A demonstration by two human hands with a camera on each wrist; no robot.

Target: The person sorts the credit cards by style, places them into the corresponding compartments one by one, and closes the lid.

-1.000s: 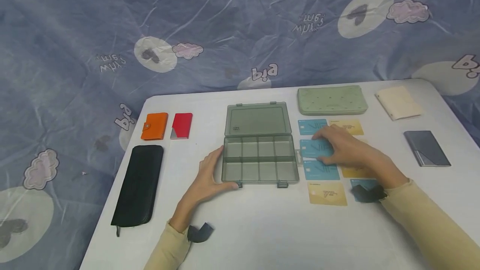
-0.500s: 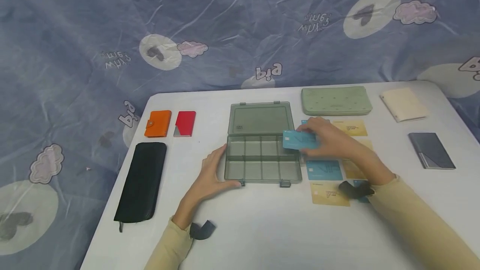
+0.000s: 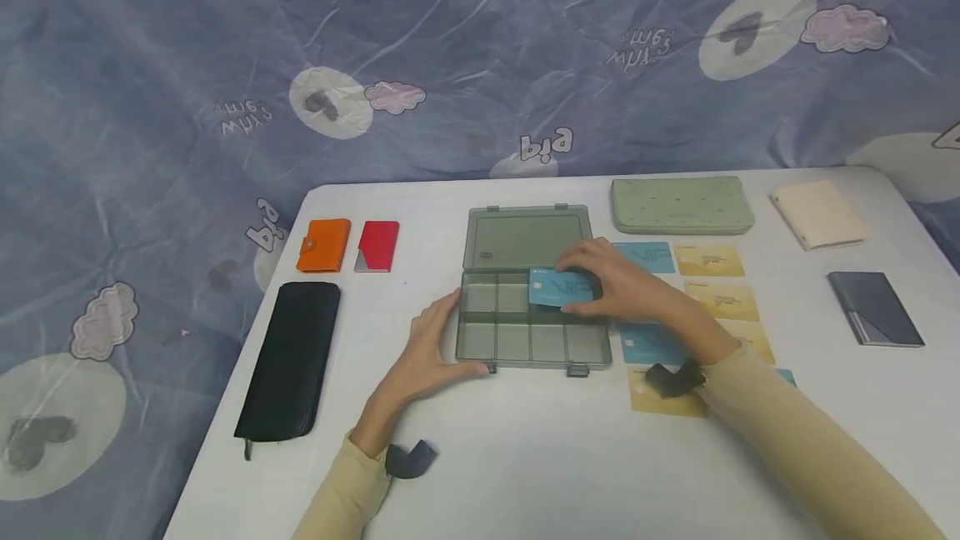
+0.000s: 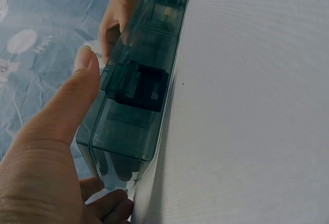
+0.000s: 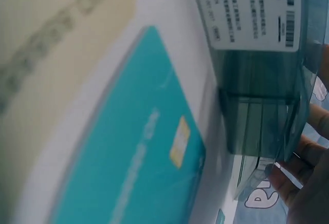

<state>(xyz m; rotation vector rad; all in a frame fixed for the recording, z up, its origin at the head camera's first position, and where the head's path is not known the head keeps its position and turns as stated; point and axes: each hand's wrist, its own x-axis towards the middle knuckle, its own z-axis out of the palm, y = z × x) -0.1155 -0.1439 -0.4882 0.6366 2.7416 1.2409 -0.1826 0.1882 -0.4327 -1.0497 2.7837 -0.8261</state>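
A clear grey-green compartment box [image 3: 513,344] lies on the table with its lid [image 3: 528,238] folded back. My left hand [image 3: 427,348] holds its near left corner, fingers along the left side and thumb at the front wall. The left wrist view shows the thumb [image 4: 77,90] close by the dark latch [image 4: 146,88]. My right hand [image 3: 626,282] pinches a blue VIP card [image 3: 553,287] over the back row of compartments, toward the right. In the right wrist view its fingers [image 5: 300,165] are beside the box wall; the held card is hidden there.
Right of the box lie blue cards [image 3: 648,257] and gold cards [image 3: 708,260] in rows. Behind them are a green wallet [image 3: 682,205], a cream wallet [image 3: 819,213] and a dark card holder [image 3: 876,308]. Orange [image 3: 324,245], red [image 3: 378,246] and black [image 3: 291,357] cases lie left.
My right hand has picked up a blue card from the rows on the right and carried it left over the box. The left hand keeps its place at the box's corner.
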